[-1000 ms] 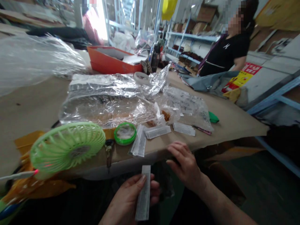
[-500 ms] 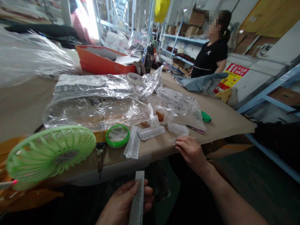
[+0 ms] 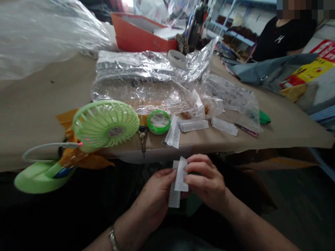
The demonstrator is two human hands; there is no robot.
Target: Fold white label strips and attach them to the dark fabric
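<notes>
My left hand [image 3: 156,191] is closed on a narrow white printed label strip [image 3: 174,200], thumb on top. My right hand [image 3: 206,182], fingers bent together, grips a second white printed label [image 3: 181,179] that lies over the first one. Both hands meet just in front of the table edge. On the table beyond them are a fanned bundle of clear strips [image 3: 173,133], a stack of printed labels [image 3: 193,125] and another label stack [image 3: 224,126]. Beside the bundle sits a round green tub [image 3: 158,122] with pale contents.
A green fan [image 3: 104,125] stands at the left table edge, next to a pointed tool [image 3: 142,139]. Clear plastic bags [image 3: 141,89] with a tape roll [image 3: 177,58] cover the middle. An orange box [image 3: 143,38] is behind. Another person [image 3: 285,36] stands at the far right.
My right hand has left the label stack at the table edge and come to my left hand with a label. The view has tilted down and swung left.
</notes>
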